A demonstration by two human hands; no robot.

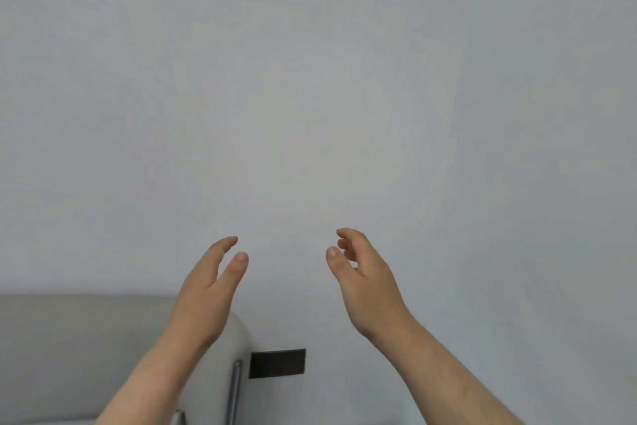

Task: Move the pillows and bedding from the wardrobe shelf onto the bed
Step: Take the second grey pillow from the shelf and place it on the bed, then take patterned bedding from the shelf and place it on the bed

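Both of my hands are raised in front of a plain pale wall. My left hand (208,290) is open, palm turned inward, fingers apart and holding nothing. My right hand (365,281) faces it across a gap, fingers loosely curled and apart, also holding nothing. No pillow, bedding, wardrobe shelf or bed surface is in view.
A padded grey headboard (69,355) with a rounded right end fills the lower left, partly behind my left forearm. A dark rectangular wall panel (277,363) sits just to its right. The pale wall (310,80) takes up everything else.
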